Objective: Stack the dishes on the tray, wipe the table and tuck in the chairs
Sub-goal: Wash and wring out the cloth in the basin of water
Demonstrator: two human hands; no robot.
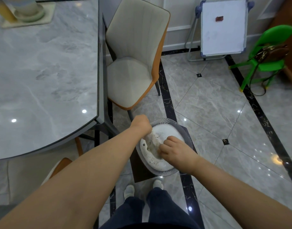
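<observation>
Both hands (142, 124) (172, 150) on wet cloth (152, 140)

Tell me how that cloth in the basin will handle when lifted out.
The cloth sags between the left hand and the right hand, so probably floppy. It lies in foamy water in the basin, so likely soaked, heavy, dripping and slippery.

A small whiteboard easel (222, 27) with a dark red eraser (219, 18) leans by the wall, beside a green plastic chair (272, 63) holding a brown handbag (272, 52), on grey marble-patterned floor tiles (216, 100).
</observation>
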